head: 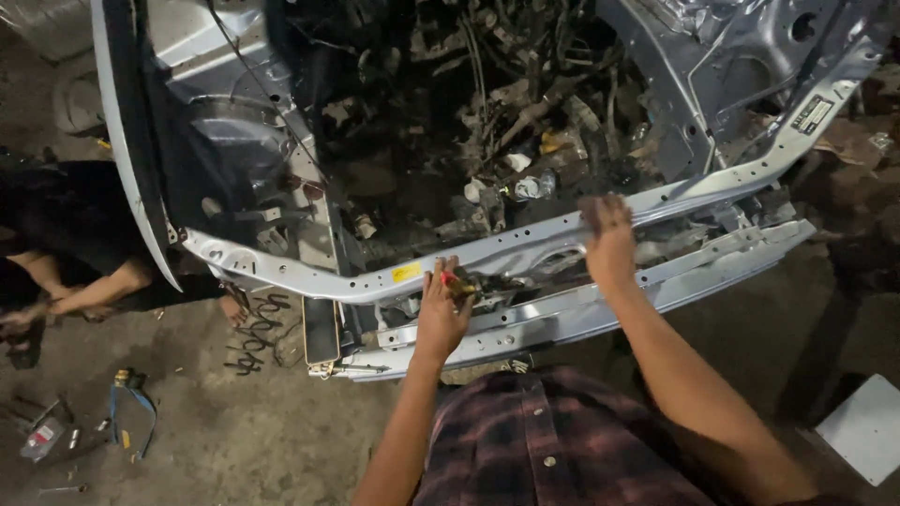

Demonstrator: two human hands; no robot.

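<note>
Your left hand [441, 314] fingers clamp a red-tipped tool [457, 281] at lower centre, just under the silver crossbar [525, 245]. Your right hand [609, 245] grips that bar further right. The bar's long axis climbs from lower left to upper right.

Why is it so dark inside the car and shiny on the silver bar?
Head view: light falls on the silver crossbar, which shines pale, and on both hands; the engine bay behind sits in deep shadow, its wires hard to make out; the frame edges bend slightly.
</note>
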